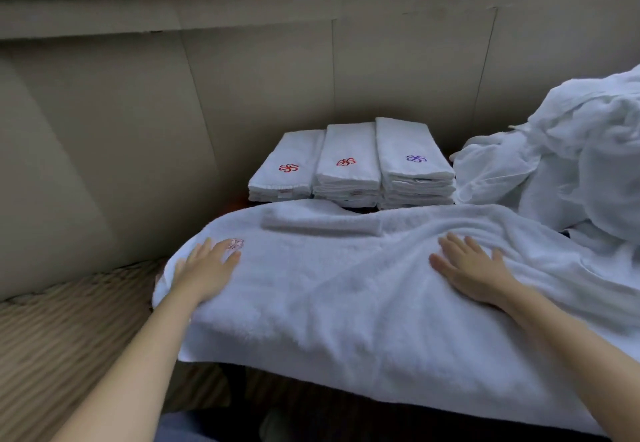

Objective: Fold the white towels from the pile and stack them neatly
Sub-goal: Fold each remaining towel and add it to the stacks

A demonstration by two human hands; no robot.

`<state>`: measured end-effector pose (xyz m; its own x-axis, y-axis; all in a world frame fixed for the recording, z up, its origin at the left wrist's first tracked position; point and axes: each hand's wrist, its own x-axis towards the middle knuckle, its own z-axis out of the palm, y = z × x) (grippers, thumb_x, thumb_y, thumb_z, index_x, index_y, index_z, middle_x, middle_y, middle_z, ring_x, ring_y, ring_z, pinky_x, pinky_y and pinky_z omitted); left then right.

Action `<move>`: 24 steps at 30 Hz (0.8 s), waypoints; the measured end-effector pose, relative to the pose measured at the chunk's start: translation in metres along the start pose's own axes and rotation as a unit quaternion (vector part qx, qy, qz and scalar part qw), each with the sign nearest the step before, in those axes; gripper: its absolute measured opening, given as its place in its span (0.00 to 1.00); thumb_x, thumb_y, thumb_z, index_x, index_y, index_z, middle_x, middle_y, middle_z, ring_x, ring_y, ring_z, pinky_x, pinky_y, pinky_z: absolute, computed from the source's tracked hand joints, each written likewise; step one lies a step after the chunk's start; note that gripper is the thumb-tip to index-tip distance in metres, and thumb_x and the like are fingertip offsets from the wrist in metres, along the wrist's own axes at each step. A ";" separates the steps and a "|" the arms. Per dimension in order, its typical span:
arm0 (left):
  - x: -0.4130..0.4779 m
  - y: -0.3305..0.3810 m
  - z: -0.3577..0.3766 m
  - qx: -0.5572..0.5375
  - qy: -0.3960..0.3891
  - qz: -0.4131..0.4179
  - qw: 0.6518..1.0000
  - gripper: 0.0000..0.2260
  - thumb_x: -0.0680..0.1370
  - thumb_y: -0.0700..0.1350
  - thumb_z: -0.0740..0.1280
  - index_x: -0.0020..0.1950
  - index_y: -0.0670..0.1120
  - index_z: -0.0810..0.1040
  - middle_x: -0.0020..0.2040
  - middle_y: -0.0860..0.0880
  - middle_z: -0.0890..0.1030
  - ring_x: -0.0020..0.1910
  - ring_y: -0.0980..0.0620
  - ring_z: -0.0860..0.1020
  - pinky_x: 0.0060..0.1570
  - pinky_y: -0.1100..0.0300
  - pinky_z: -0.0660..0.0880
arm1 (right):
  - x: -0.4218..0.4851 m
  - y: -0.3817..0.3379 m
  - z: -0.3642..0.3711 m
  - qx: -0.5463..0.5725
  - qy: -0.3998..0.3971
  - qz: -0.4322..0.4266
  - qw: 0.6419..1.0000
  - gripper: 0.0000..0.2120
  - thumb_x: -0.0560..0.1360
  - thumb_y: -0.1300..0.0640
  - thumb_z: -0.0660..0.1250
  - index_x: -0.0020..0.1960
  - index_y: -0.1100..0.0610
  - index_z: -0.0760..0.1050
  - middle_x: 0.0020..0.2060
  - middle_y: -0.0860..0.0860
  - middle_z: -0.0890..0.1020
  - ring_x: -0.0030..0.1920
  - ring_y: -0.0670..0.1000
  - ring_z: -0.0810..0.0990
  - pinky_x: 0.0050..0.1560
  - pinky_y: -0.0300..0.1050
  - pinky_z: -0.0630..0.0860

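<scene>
A large white towel (332, 289) lies spread flat across the surface in front of me, with a faint embroidered flower near its left end. My left hand (204, 272) presses flat on that left end, fingers straight. My right hand (471, 268) rests flat on the towel's right part, fingers spread. A small folded strip of white towel (322, 225) lies on its far edge. Behind stand three stacks of folded white towels (349, 168), two topped with red flowers, one with a purple flower. The pile of unfolded white towels (568, 161) heaps up at the right.
A beige panelled wall (242, 88) rises close behind the stacks, under a window ledge. A woven ribbed mat (62, 337) covers the area at lower left. The towel's near edge hangs over the front of the surface.
</scene>
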<state>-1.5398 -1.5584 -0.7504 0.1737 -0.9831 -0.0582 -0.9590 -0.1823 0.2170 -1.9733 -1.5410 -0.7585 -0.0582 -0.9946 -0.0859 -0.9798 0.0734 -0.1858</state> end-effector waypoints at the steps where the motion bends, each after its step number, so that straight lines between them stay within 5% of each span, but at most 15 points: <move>1: -0.003 -0.007 -0.001 0.017 0.012 -0.009 1.000 0.23 0.82 0.59 0.45 0.77 0.58 0.55 0.78 0.51 0.53 0.77 0.50 0.52 0.73 0.47 0.49 | 0.003 0.005 -0.002 0.006 0.005 -0.009 1.000 0.26 0.81 0.40 0.46 0.77 0.46 0.53 0.77 0.44 0.50 0.77 0.49 0.48 0.73 0.61 0.45; 9: -0.005 0.006 -0.014 0.088 0.013 -0.145 0.985 0.23 0.83 0.56 0.46 0.76 0.50 0.60 0.78 0.41 0.51 0.76 0.39 0.50 0.73 0.41 0.47 | -0.026 0.042 -0.014 -0.047 0.080 -0.085 0.992 0.20 0.82 0.47 0.51 0.71 0.50 0.66 0.72 0.47 0.66 0.74 0.48 0.60 0.72 0.42 0.55; 13: -0.008 0.091 -0.003 0.050 0.017 0.097 0.994 0.20 0.83 0.54 0.51 0.73 0.51 0.66 0.78 0.44 0.55 0.76 0.45 0.54 0.73 0.48 0.54 | -0.059 0.051 -0.014 -0.157 0.159 -0.040 0.974 0.15 0.80 0.48 0.52 0.59 0.51 0.73 0.60 0.48 0.76 0.65 0.50 0.71 0.65 0.45 0.62; 17: -0.036 0.183 0.029 -0.046 -0.055 0.296 0.953 0.19 0.83 0.53 0.54 0.72 0.50 0.67 0.77 0.46 0.59 0.76 0.52 0.55 0.71 0.58 0.52 | -0.070 0.066 -0.032 0.078 0.227 0.133 0.962 0.15 0.80 0.53 0.57 0.63 0.58 0.72 0.61 0.59 0.75 0.61 0.61 0.73 0.58 0.51 0.68; 21: -0.059 0.234 0.058 0.010 -0.077 0.349 0.934 0.22 0.82 0.58 0.51 0.76 0.56 0.59 0.78 0.50 0.53 0.77 0.52 0.51 0.74 0.48 0.48 | -0.081 0.102 -0.043 0.096 0.193 0.204 0.955 0.14 0.78 0.55 0.60 0.61 0.60 0.72 0.59 0.59 0.76 0.59 0.61 0.73 0.55 0.51 0.70; 24: -0.065 0.252 0.057 0.011 -0.039 0.379 0.925 0.19 0.79 0.61 0.56 0.68 0.57 0.67 0.67 0.49 0.67 0.69 0.48 0.64 0.67 0.52 0.61 | -0.090 0.124 -0.040 0.047 0.167 0.207 0.963 0.11 0.78 0.53 0.59 0.52 0.61 0.74 0.52 0.60 0.80 0.52 0.61 0.76 0.47 0.50 0.71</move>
<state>-1.8057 -1.5390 -0.7477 -0.5650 -0.8245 0.0325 -0.8039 0.5589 0.2037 -2.0971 -1.4453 -0.7349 -0.5146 -0.8451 0.1448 -0.8382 0.4601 -0.2929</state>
